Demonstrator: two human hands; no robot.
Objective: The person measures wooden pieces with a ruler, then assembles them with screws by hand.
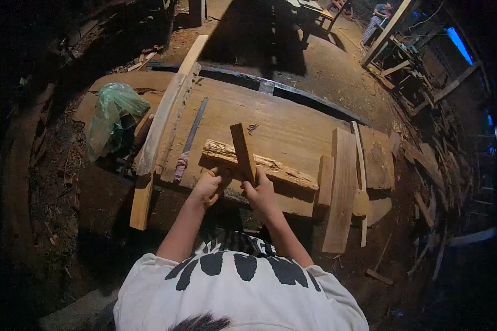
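Note:
My right hand (262,195) is closed round the lower end of a short, dark wooden strip (241,149), which slants up across a rough, bark-edged piece of wood (284,169). Just left of it, my left hand (209,186) has its fingers pressed together by the near edge of the rough piece; what they hold, if anything, is hidden. The rough piece lies on the wooden workbench (292,132). A few nails (252,129) lie on the bench beyond the strip. To the left rests a metal bar (195,126) with a cloth-wrapped end (181,165).
A long board (163,118) crosses the bench's left side, beside a green plastic bag (113,113). Planks (341,190) and a wooden mallet (361,203) lie at the right. Scrap wood (425,160) is piled farther right. Another person (376,21) stands at the far right.

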